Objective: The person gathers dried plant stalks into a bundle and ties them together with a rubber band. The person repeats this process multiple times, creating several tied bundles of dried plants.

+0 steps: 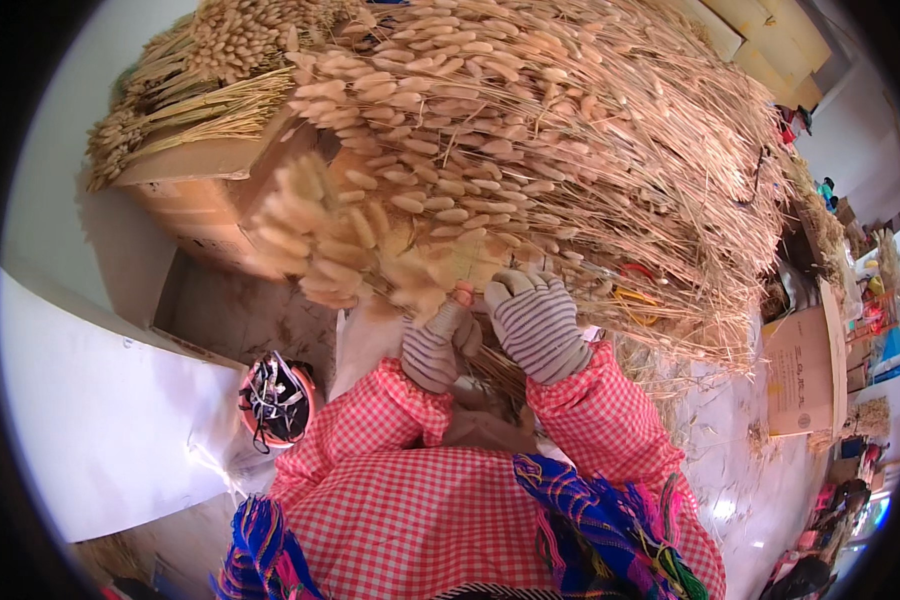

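My left hand (439, 349), in a striped knit glove with a bare fingertip showing, grips a bunch of dried bunny-tail grass (322, 255). Its fluffy heads fan out to the upper left and look blurred; stems come out below the hand toward the right. Close by on the right, my right hand (538, 326) has its gloved fingers curled at the near edge of a large heap of the same dried grass (510, 112). Whether a stem is between those fingers is hidden.
Beyond, tied bundles (210, 112) lie on an open cardboard box (195, 210). A pink bucket (277, 401) holding dark and silvery strips stands at left. Yellow-handled scissors (636, 300) lie among the stems. Another carton (802, 371) is at right. A fringed blue scarf (600, 517) hangs over my front.
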The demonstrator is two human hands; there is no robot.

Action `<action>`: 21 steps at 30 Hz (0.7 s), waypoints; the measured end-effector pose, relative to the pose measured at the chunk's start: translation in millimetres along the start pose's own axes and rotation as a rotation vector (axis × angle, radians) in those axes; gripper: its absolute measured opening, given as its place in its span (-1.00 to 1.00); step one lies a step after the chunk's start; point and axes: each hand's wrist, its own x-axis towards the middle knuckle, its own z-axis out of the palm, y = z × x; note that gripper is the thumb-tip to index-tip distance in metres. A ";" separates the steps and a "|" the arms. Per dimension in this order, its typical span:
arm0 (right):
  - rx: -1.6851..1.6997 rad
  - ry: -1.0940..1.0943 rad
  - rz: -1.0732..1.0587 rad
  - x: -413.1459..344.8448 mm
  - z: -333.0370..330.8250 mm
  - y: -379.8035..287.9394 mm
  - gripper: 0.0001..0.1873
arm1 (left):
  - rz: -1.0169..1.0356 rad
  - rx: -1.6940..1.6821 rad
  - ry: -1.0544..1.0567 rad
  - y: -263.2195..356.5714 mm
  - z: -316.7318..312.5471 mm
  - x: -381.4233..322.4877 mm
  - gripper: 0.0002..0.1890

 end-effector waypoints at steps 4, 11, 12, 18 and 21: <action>0.146 0.032 -0.016 -2.3 2.3 0.3 -0.70 | -0.033 0.007 0.049 -0.4 0.5 2.0 -0.91; -0.150 0.098 -0.063 -22.8 12.9 32.3 -0.83 | -0.127 -0.003 0.137 -1.7 -19.8 6.9 -0.84; -0.147 0.143 -0.053 -26.6 14.5 39.4 -0.84 | -0.128 -0.010 0.134 -2.6 -22.9 7.9 -0.83; 0.184 0.142 0.063 -37.3 8.2 65.5 -0.71 | -0.128 -0.044 0.116 -12.7 -40.2 16.0 -0.80; 0.225 0.168 0.182 -24.6 4.1 62.6 -0.72 | -0.120 -0.070 0.094 -18.4 -51.5 20.2 -0.79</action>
